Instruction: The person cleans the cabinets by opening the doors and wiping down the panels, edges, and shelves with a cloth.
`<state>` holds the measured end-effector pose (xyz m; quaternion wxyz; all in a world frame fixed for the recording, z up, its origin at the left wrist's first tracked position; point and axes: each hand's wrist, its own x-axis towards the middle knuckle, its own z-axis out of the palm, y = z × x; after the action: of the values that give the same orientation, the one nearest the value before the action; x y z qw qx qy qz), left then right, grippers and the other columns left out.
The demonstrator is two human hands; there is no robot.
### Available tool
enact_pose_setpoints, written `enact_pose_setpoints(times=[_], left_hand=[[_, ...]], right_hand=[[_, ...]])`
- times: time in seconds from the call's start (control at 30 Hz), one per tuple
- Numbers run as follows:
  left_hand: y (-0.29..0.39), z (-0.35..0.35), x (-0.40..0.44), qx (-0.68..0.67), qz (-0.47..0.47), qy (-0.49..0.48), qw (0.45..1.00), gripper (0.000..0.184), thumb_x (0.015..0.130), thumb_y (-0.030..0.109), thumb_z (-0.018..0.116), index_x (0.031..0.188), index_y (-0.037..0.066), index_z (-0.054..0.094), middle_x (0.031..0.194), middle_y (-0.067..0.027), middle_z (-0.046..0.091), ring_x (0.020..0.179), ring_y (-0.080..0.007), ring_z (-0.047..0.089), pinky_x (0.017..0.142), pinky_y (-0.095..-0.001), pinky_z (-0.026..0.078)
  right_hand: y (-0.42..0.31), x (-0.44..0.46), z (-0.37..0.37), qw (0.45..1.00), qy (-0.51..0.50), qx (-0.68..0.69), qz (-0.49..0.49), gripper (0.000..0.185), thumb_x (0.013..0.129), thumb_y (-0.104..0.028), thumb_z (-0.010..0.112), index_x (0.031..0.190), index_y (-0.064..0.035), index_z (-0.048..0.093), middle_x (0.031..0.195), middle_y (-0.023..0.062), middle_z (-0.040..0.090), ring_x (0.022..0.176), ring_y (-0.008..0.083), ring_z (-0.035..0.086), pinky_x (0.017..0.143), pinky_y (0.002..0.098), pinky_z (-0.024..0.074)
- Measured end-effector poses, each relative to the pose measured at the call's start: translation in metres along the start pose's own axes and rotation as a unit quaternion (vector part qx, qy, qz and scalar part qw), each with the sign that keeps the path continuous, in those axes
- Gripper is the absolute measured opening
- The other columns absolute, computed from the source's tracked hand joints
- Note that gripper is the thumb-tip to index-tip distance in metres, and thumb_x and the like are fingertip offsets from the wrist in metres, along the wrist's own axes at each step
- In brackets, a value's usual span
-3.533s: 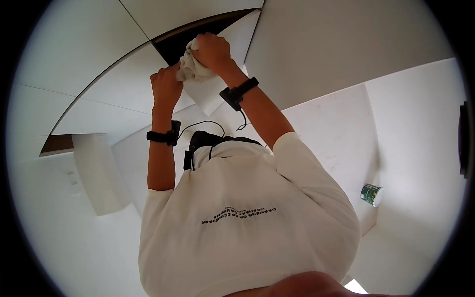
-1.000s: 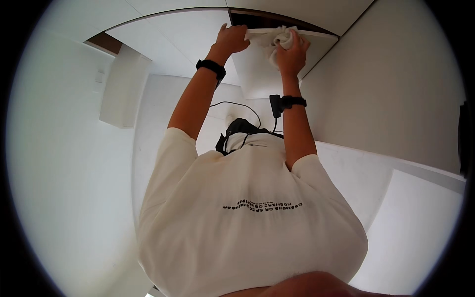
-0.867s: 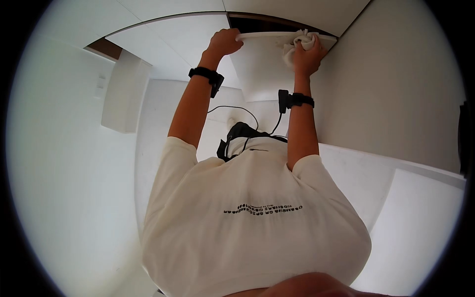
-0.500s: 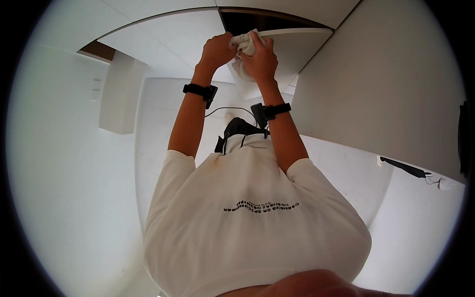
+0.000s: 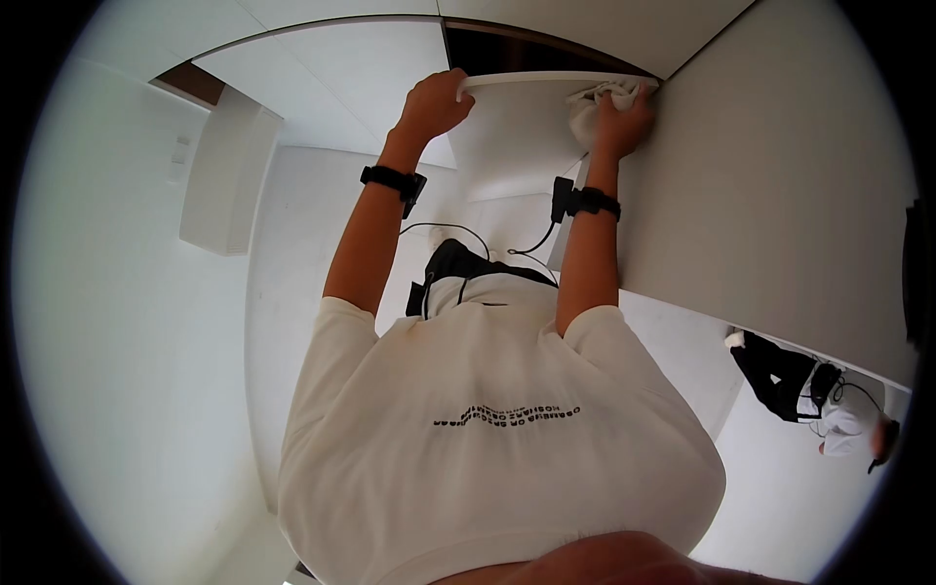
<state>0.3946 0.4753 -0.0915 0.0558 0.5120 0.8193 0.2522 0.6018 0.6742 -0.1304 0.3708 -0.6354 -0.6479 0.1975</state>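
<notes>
Cloth (image 5: 583,119) and right hand (image 5: 626,129) have shifted along the panel (image 5: 517,127): half a second ago they were up against my left hand (image 5: 435,105), and now they are at the panel's right end, well apart from it. The cloth is white, bunched and creased, and lies against the panel near its top edge. My right hand is grasping it, fingers pressed into the folds. My left hand is clenched over the panel's top edge at the other end, with the fingers partly hidden. The panel itself is white and tilted, and just beyond its edge is a dark opening (image 5: 497,51).

Close by on the right, a large side wall (image 5: 770,185) in pale grey runs off toward the frame's edge. Each of my wrists wears a black band, one on the left (image 5: 388,179) and one on the right (image 5: 593,202), and a thin black cable (image 5: 458,226) hangs between my arms. Below them are my dark trousers (image 5: 463,261) and white shirt (image 5: 507,380), its print upside down. Farther out, past the side wall, another person (image 5: 846,421) in a white top has come into fuller view.
</notes>
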Motion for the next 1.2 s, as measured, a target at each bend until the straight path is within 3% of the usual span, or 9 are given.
enact_pose_setpoints(times=[0.13,0.23,0.33,0.47,0.67,0.73,0.87,0.93,1.2], left_hand=[[-0.026,0.023,0.019,-0.113,0.06,0.041,0.991,0.032,0.087,0.015,0.065,0.117,0.004,0.063,0.117,-0.017,0.064,0.108,-0.0346,0.062,0.09,-0.042,0.051],[-0.055,0.059,0.049,-0.105,-0.016,0.057,0.993,0.034,0.088,0.012,0.067,0.121,0.007,0.062,0.122,-0.0171,0.061,0.109,-0.0333,0.061,0.093,-0.0419,0.051],[-0.066,0.086,0.079,-0.137,0.029,0.073,0.987,0.034,0.087,0.011,0.065,0.121,0.009,0.061,0.113,-0.0204,0.062,0.113,-0.0399,0.056,0.096,-0.0447,0.049],[-0.066,0.098,0.113,-0.038,0.041,0.087,0.995,0.035,0.087,0.011,0.065,0.121,0.014,0.062,0.116,-0.026,0.057,0.118,-0.0429,0.05,0.095,-0.0485,0.05],[-0.022,0.083,0.096,0.203,0.051,0.136,0.968,0.041,0.087,0.008,0.06,0.125,0.016,0.069,0.116,-0.0152,0.053,0.1,-0.036,0.054,0.08,-0.0471,0.052],[-0.019,0.082,0.098,0.178,0.042,0.082,0.98,0.04,0.089,0.008,0.057,0.127,0.01,0.067,0.113,-0.0155,0.055,0.099,-0.0338,0.057,0.081,-0.0443,0.053],[-0.024,0.092,0.099,-0.091,0.031,0.128,0.987,0.039,0.088,0.009,0.059,0.127,0.003,0.065,0.107,-0.0171,0.062,0.088,-0.0292,0.067,0.081,-0.0384,0.055],[-0.034,0.102,0.108,-0.086,0.006,0.125,0.988,0.04,0.087,0.007,0.06,0.126,0.003,0.065,0.103,-0.0176,0.065,0.088,-0.029,0.067,0.08,-0.0375,0.055],[-0.055,0.158,0.183,-0.343,-0.193,0.164,0.905,0.05,0.09,0.006,0.058,0.139,0.001,0.049,0.125,-0.0183,0.064,0.11,-0.0284,0.065,0.094,-0.0352,0.054]], right_hand=[[0.004,-0.028,0.009,0.997,-0.06,0.03,-0.047,0.072,0.081,-0.031,0.075,0.147,-0.0253,0.046,0.127,0.0157,0.055,0.109,0.0375,0.064,0.09,0.0488,0.054],[0.032,-0.026,0.035,0.986,-0.149,0.039,-0.061,0.076,0.08,-0.033,0.075,0.15,-0.0251,0.043,0.126,0.0165,0.057,0.11,0.0362,0.064,0.091,0.0477,0.0535],[0.058,-0.01,0.066,0.97,-0.231,0.04,-0.056,0.084,0.079,-0.036,0.075,0.154,-0.0246,0.038,0.123,0.0171,0.059,0.11,0.0354,0.064,0.092,0.0468,0.053],[0.072,-0.013,0.08,0.955,-0.289,0.064,-0.03,0.093,0.077,-0.039,0.077,0.157,-0.0245,0.032,0.124,0.0182,0.059,0.112,0.036,0.063,0.094,0.0459,0.0522],[0.08,-0.014,0.065,0.944,-0.317,0.079,-0.034,0.095,0.075,-0.036,0.077,0.157,-0.0239,0.031,0.126,0.0203,0.06,0.117,0.0371,0.061,0.098,0.045,0.0502],[0.08,-0.014,0.065,0.943,-0.317,0.097,-0.032,0.093,0.075,-0.035,0.076,0.157,-0.0236,0.032,0.126,0.0203,0.06,0.118,0.0369,0.06,0.099,0.0447,0.0497],[0.06,-0.012,0.06,0.938,-0.313,0.143,-0.034,0.083,0.076,-0.032,0.076,0.151,-0.0207,0.042,0.126,0.0191,0.061,0.118,0.0361,0.061,0.1,0.0442,0.0495],[0.054,-0.008,0.068,0.931,-0.323,0.167,-0.031,0.074,0.076,-0.03,0.075,0.145,-0.0181,0.05,0.125,0.0177,0.063,0.117,0.0355,0.062,0.1,0.0436,0.05],[0.063,0.049,0.115,0.904,-0.368,0.208,0.069,0.053,0.076,-0.025,0.074,0.126,-0.0116,0.065,0.119,0.0135,0.07,0.111,0.0287,0.067,0.097,0.0379,0.0519]])
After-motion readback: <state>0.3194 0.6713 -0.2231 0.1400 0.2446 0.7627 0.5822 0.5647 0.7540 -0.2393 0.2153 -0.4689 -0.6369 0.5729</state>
